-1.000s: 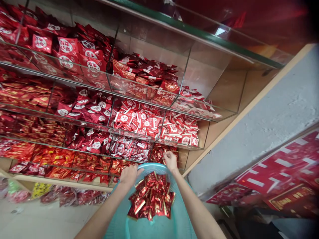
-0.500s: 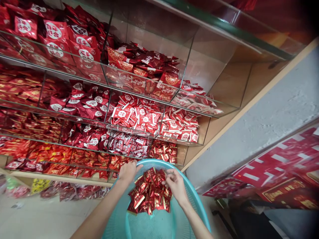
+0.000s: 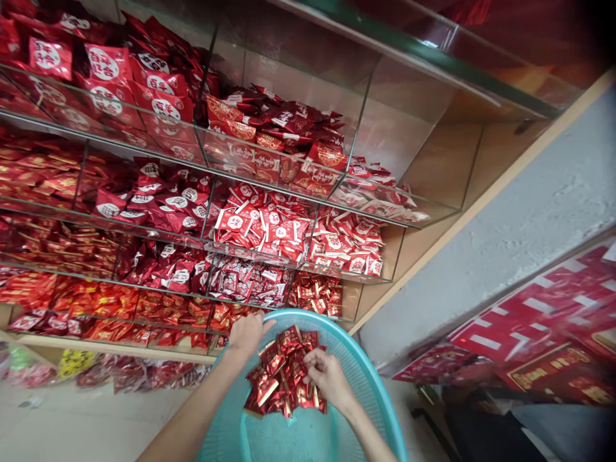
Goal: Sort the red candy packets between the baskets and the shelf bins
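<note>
Right hand point(image 3: 330, 380) has moved from near shelf compartment point(image 3: 351, 300) to red-gold packets point(image 3: 276, 380) piled in teal basket point(image 3: 391, 410); handling seems centred on basket now. Fingers curled at pile's right side; cannot tell whether packet is gripped. Left hand point(image 3: 246, 335) grips basket's far-left rim. Similar wrapped packets point(image 3: 312, 295) lie in compartment beyond basket; white-labelled red packets point(image 3: 166, 109) sit farther left.

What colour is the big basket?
The basket is turquoise, a bluish green. It shows best in the head view.
</note>
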Available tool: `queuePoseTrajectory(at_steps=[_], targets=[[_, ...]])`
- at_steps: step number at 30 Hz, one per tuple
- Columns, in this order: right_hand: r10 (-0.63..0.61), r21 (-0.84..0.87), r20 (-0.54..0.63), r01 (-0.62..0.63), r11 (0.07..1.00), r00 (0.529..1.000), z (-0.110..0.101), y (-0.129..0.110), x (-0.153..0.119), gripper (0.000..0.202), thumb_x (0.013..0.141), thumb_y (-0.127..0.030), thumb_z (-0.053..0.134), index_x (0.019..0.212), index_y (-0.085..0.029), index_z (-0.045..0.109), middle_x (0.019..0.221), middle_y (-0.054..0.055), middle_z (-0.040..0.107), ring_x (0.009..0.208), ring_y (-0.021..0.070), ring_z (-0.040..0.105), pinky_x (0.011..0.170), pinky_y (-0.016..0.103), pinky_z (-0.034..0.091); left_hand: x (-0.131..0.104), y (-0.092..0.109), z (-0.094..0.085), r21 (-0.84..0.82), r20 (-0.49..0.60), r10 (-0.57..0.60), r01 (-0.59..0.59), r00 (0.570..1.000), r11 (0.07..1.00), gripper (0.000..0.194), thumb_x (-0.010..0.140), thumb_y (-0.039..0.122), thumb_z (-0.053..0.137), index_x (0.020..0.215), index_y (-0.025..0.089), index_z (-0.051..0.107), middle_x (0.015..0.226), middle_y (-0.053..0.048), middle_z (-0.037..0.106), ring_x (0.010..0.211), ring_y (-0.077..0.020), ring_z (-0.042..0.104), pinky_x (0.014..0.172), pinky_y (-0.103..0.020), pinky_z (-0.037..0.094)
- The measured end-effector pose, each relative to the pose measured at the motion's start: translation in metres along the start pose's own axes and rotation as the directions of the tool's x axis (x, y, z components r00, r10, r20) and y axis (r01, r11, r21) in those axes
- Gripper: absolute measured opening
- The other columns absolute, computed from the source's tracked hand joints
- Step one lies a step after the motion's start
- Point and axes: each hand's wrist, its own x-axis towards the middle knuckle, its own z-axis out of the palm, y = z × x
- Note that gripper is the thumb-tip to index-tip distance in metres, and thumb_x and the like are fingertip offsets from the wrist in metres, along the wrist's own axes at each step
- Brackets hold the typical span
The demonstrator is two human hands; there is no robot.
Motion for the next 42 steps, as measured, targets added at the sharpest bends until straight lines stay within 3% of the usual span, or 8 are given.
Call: queuePoseTrajectory(at_steps=[12, 19, 25, 30, 34, 36, 42], targets=[[-0.047, -0.014, -0.024, 0.046, 0.999, 0.999, 0.008, 0.001, -0.001, 0.007, 0.073, -0.026, 0.05, 0.071, -0.019, 0.05, 0.064, -0.002, 0.052, 0.058, 0.0138, 0.058, 0.054, 0.024, 0.046, 0.002, 0.0, 0.004, -0.022, -0.005, -0.015, 0.015, 1.0, 1.0, 0.059, 0.083, 0.057, 0.022, 0.102, 0.013, 0.057, 0.085, -0.017, 0.065, 0.085, -0.0273, 0.062, 0.07, -0.036, 0.046], [-0.124, -0.268, -0.069, 0.102, 0.958, 0.99, 0.003, -0.012, -0.004, 0.022, 0.081, -0.038, 0.045, 0.076, -0.019, 0.055, 0.062, -0.001, 0.058, 0.055, 0.0134, 0.057, 0.052, 0.021, 0.041, 0.001, 0.0, 0.004, -0.029, -0.007, -0.018, 0.018, 1.0, 0.999, 0.058, 0.084, 0.056, 0.024, 0.102, 0.012, 0.057, 0.085, -0.017, 0.064, 0.086, -0.0266, 0.062, 0.073, -0.035, 0.046], [-0.224, -0.464, -0.211, 0.105, 0.88, 0.951, -0.028, -0.036, 0.012, 0.036, 0.085, -0.045, 0.037, 0.07, -0.019, 0.055, 0.053, -0.001, 0.056, 0.047, 0.0127, 0.052, 0.05, 0.022, 0.037, 0.001, 0.0, 0.004, -0.025, 0.004, -0.022, 0.022, 1.0, 0.999, 0.057, 0.084, 0.055, 0.024, 0.102, 0.013, 0.057, 0.085, -0.016, 0.065, 0.086, -0.0262, 0.062, 0.072, -0.034, 0.046], [-0.324, -0.661, -0.223, 0.101, 0.744, 0.92, -0.069, -0.041, 0.056, 0.027, 0.087, -0.035, 0.034, 0.086, -0.019, 0.056, 0.071, 0.001, 0.061, 0.062, 0.0135, 0.056, 0.057, 0.021, 0.038, 0.0, 0.0, 0.002, -0.016, 0.001, -0.02, 0.02, 1.0, 1.0, 0.055, 0.085, 0.053, 0.023, 0.103, 0.013, 0.057, 0.089, -0.017, 0.065, 0.087, -0.0263, 0.062, 0.072, -0.034, 0.046], [-0.241, -0.869, -0.086, 0.046, 0.493, 0.967, -0.093, -0.039, 0.094, 0.028, 0.083, -0.019, 0.037, 0.108, -0.02, 0.049, 0.105, 0.007, 0.056, 0.093, 0.015, 0.053, 0.076, 0.023, 0.038, 0.0, 0.001, 0.002, -0.027, 0.01, -0.026, 0.027, 1.0, 0.999, 0.055, 0.086, 0.052, 0.023, 0.104, 0.013, 0.056, 0.089, -0.017, 0.065, 0.087, -0.0259, 0.062, 0.072, -0.033, 0.046], [-0.174, -0.911, -0.01, 0.062, 0.408, 0.985, -0.098, -0.038, 0.11, 0.037, 0.077, -0.014, 0.045, 0.114, -0.02, 0.047, 0.113, 0.008, 0.05, 0.103, 0.0171, 0.048, 0.081, 0.025, 0.036, 0.0, 0.0, 0.003, -0.018, -0.001, -0.025, 0.025, 1.0, 1.0, 0.054, 0.086, 0.052, 0.023, 0.104, 0.013, 0.056, 0.088, -0.016, 0.065, 0.086, -0.026, 0.062, 0.071, -0.033, 0.046], [-0.041, -0.943, 0.079, 0.088, 0.321, 0.996, -0.095, -0.031, 0.131, 0.057, 0.065, -0.008, 0.058, 0.118, -0.025, 0.046, 0.122, 0.009, 0.043, 0.112, 0.0229, 0.041, 0.086, 0.032, 0.035, 0.001, -0.001, 0.007, 0.039, -0.059, 0.008, -0.006, 0.998, 0.999, 0.055, 0.085, 0.054, 0.023, 0.098, 0.013, 0.057, 0.081, -0.015, 0.066, 0.08, -0.0294, 0.064, 0.064, -0.037, 0.048]])
